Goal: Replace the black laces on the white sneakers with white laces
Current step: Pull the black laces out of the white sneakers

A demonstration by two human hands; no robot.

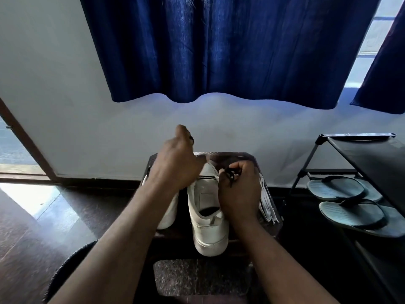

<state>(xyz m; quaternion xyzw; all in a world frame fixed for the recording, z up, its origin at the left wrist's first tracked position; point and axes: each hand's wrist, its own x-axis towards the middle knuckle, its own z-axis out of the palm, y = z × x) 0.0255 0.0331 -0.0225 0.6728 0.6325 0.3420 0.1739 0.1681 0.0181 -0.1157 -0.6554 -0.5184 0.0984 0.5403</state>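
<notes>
Sneaker [208, 218] on desk [232, 155]: right hand [240, 191] bunches the limp, light black lace [230, 174] in curled fingers; left hand [178, 160] pinches its end. Best gripped close to the eyelets.

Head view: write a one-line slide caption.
Left hand and right hand pinch black lace above a white sneaker, white laces lying beside it.

Dark stool [228, 155] carries white sneakers [208, 218], seemingly white laces [267, 208] rightward.
</notes>
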